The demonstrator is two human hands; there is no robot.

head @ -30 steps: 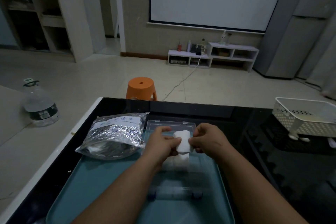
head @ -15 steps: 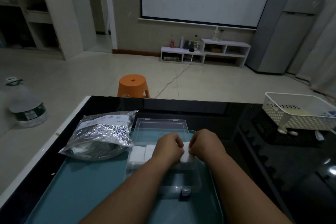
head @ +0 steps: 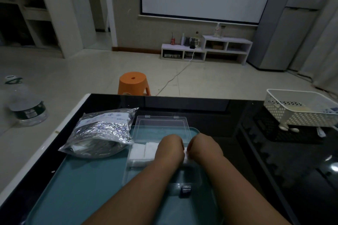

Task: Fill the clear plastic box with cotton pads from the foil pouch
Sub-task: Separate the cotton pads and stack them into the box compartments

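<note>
Step in hand, as judged: seating a stack of cotton pads in the clear plastic box (head: 164, 167), lower centre of frame. Left hand (head: 171, 149) and right hand (head: 203, 147) are both curled knuckles-up inside the box, side by side and nearly touching. A sliver of white pad (head: 186, 159) shows between them, so both appear pinched on it; the fingertips are hidden.

To do it well: press the stack down flat against the pads already laid, edges squared to the box wall, then let go without dragging the top pad up.

Count:
- Box: one, lid (head: 161, 128) hinged open toward upper centre.
- Pad stacks in box: two visible at its left end (head: 143, 151), a third under the hands; single pads cannot be counted.
- Foil pouch (head: 102, 134): one, left of the box, touching it, lying on its side.
- Teal tray (head: 82, 188): one, under the box and part of the pouch.
- Hands: two.
</note>
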